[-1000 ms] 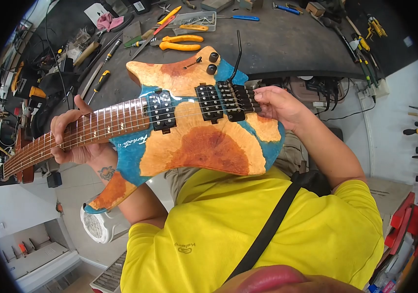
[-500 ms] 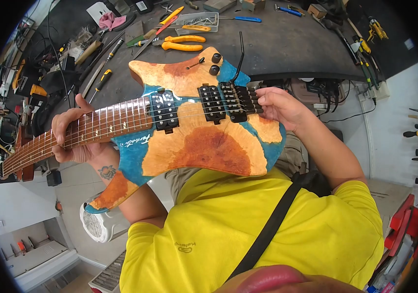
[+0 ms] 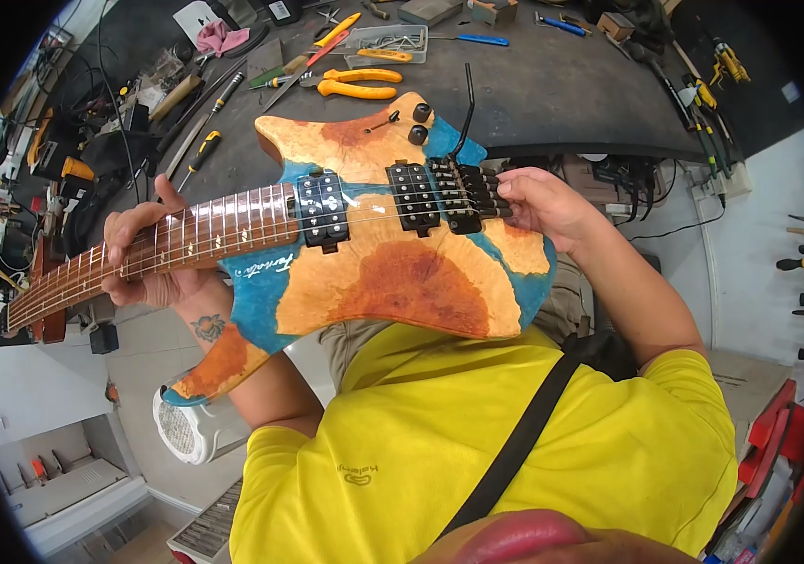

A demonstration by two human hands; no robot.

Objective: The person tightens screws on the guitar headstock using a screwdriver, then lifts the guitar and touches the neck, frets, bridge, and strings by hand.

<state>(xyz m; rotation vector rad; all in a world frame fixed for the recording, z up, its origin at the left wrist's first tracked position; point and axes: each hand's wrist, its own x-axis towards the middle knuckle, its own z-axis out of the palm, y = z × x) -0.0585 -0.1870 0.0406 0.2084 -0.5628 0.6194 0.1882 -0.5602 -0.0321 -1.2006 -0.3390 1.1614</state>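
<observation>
An electric guitar point(image 3: 393, 282) with a wood-and-blue glossy body lies across my lap, strings facing up. My left hand point(image 3: 153, 249) is wrapped round its neck point(image 3: 233, 218), with fingertips over the fretboard edge. At the tail end, the thumb and fingers of my right hand point(image 3: 538, 202) close on one of the black tuning knobs point(image 3: 491, 195) behind the bridge point(image 3: 458, 195); some of those fingers are hidden. A thin black tremolo arm point(image 3: 469, 103) rises from the bridge. Two black pickups point(image 3: 324, 211) sit under the strings.
Beyond the guitar, a dark workbench point(image 3: 552, 103) carries yellow-handled pliers point(image 3: 357, 85), a clear box point(image 3: 402, 39) of small metal parts, a yellow-black screwdriver point(image 3: 200, 158) and a blue-handled tool point(image 3: 484, 39). More tools hang on the right wall. A white stool point(image 3: 186, 428) stands at lower left.
The guitar and bench have shifted slightly right in view. My left-hand fingers have shifted a little on the neck; my right hand stays at the bridge end.
</observation>
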